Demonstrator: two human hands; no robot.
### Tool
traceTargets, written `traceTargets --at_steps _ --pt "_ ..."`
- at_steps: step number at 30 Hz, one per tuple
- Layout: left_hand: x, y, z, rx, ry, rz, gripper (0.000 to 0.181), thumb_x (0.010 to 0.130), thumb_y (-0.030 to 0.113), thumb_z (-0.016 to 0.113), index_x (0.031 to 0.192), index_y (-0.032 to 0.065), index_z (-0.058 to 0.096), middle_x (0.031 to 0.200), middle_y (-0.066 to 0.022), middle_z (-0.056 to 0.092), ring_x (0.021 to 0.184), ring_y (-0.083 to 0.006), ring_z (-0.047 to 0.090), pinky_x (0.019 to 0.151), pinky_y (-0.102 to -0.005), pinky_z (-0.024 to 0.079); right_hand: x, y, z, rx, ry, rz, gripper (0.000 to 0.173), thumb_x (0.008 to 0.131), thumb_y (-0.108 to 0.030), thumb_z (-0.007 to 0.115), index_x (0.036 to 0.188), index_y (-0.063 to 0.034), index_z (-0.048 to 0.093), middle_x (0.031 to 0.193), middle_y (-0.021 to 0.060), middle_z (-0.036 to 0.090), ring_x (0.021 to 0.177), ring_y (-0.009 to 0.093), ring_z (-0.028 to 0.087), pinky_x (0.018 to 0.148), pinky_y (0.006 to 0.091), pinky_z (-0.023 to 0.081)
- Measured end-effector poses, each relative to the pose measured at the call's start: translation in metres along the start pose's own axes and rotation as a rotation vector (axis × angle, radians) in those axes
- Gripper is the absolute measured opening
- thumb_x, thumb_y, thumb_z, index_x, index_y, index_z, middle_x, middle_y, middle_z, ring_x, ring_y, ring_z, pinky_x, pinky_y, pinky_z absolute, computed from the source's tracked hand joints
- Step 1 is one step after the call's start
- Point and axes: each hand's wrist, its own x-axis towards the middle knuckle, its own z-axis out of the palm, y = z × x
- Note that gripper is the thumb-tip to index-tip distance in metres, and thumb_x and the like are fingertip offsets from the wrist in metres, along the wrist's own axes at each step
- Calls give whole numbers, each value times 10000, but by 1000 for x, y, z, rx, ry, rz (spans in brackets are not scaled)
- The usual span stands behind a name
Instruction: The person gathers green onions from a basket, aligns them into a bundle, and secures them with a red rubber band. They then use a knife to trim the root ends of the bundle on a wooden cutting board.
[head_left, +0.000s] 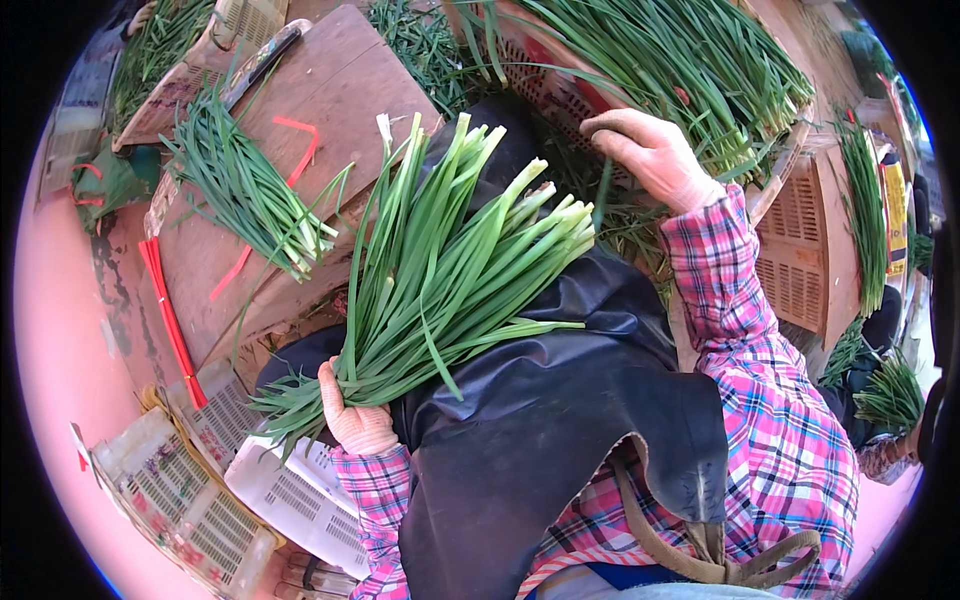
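Observation:
Gloved, my left hand (358, 424) grips a loose bunch of Chinese chives (442, 277) near its leaf tips. The bunch fans across my lap over a black apron (517, 420), its pale cut stem ends pointing away from me. My right hand (656, 161), also gloved, is raised beside a crate heaped with long chives (675, 75). Its fingers are bent, and a narrow green leaf (603, 193) hangs just below them; whether they pinch it is unclear. A smaller bunch of chives (244, 184) lies across a red tie strip (304, 154) on a wooden board (352, 82).
Red ties (171, 322) hang in a bundle at the board's left edge. A dark-handled tool (274, 56) lies on its far side. Plastic crates (180, 495) stand at lower left, and another crate (791, 240) is at right. Loose leaves (420, 52) cover the ground beyond the board.

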Motion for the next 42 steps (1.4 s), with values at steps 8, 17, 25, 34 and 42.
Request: traceTargets --at_steps 8,17,25,34,42 --pt "-3 1 6 62 -67 27 200 960 232 582 1025 54 647 1078 -86 675 1034 -247 631 953 -466 508 16 -49 16 -155 -251 -170 220 873 -244 634 980 -58 682 862 101 679 834 232 655 747 330 509" --pt "-3 -4 8 22 -20 125 144 964 184 574 1004 55 623 1036 -79 668 1057 -247 608 990 -463 488 55 -87 20 -450 -63 -886 208 827 -244 654 944 -72 671 951 67 659 862 294 614 770 414 504" --pt "-1 0 17 -205 -165 51 43 967 129 554 990 96 569 1034 -77 642 1115 -285 566 1036 -509 429 55 -137 50 -434 -92 -1016 108 746 -189 635 747 -81 641 782 91 636 785 296 646 686 390 535" --pt "-3 5 28 -220 -198 105 101 963 151 560 1017 79 606 1041 -72 648 1122 -278 566 1032 -510 430 69 -135 129 -629 -499 -1118 109 771 -192 599 785 -107 665 755 69 632 791 266 655 672 382 541" --pt "3 5 30 -285 -166 68 149 968 201 555 1018 86 635 1065 -53 638 1126 -279 559 1005 -535 441 77 -93 38 -648 127 -694 113 841 -174 644 909 -87 670 822 102 636 822 296 628 707 374 512"
